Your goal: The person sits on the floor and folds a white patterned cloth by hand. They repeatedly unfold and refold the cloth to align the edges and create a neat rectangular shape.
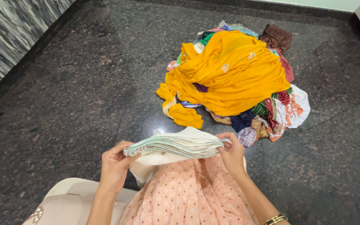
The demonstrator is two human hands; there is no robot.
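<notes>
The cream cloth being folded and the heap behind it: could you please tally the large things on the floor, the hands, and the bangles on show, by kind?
Cream cloth with a green-stitched edge, gathered in folds between both hands: 1
Heap of mixed clothes, topped by a yellow garment: 1
Hands: 2, left hand and right hand
Gold bangles on the right wrist: 2, as far as shows
Total: 6

The yellow cloth (pixel 230 75) covers most of the clothes pile (pixel 271 112) beneath it, and the folded cream cloth (pixel 176 146) hides both hands' fingertips.
</notes>
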